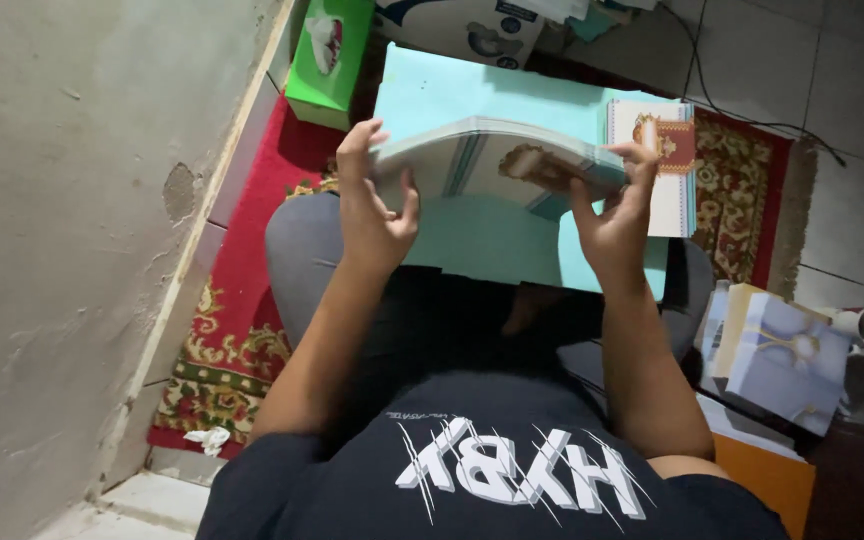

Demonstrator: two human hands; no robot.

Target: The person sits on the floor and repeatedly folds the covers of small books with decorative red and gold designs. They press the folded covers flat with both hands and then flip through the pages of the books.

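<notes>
Gripping a thick stack of printed cards (pixel 497 160) by its two short ends, the left hand (pixel 372 205) clamps the left end, thumb up in front and fingers curled over the top edge, while the right hand (pixel 617 215) closes on the right end the same way. Both forearms reach forward from the lap, wrists bent back. The stack hangs above a pale teal sheet (pixel 472 240), its long axis running left to right; it seems to bow slightly, though blur makes that uncertain.

Red patterned rug (pixel 242 300) on tiled floor (pixel 852 130), bearing green tissue box (pixel 327 60), crumpled tissue (pixel 208 438), turquoise sheets (pixel 482 100).
</notes>
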